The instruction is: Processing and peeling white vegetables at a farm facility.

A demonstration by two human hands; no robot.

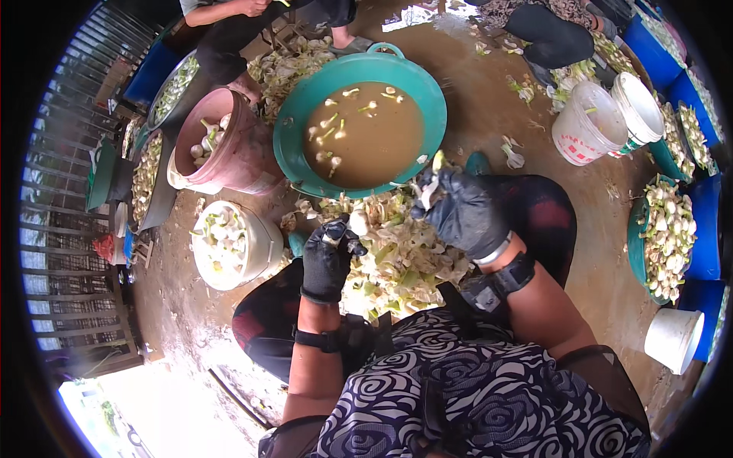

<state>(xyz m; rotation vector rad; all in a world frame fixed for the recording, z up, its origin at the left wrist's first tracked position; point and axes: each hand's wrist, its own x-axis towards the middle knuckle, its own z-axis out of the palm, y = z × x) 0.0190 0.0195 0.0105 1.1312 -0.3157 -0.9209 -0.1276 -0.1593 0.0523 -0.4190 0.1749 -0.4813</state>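
Note:
My left hand [327,260], in a black glove, grips a white garlic bulb [359,222] that stands out past the fingertips. Its fingers hide part of what they hold. My right hand [467,214], gloved too, is closed around a piece of garlic stem and skin [428,193], with a pale green end pointing up. The two hands are apart, over a heap of garlic peelings [395,257] between my knees. Beyond them, a green tub [286,134] holds murky brown water with several trimmed garlic bulbs [326,134] floating in it.
To the left stand a white bucket of garlic [266,246] and a pink bucket [252,149] with bulbs inside. White buckets [590,123] and a heaped green basin [635,246] are at the right. Two other people [220,40] sit at the far side.

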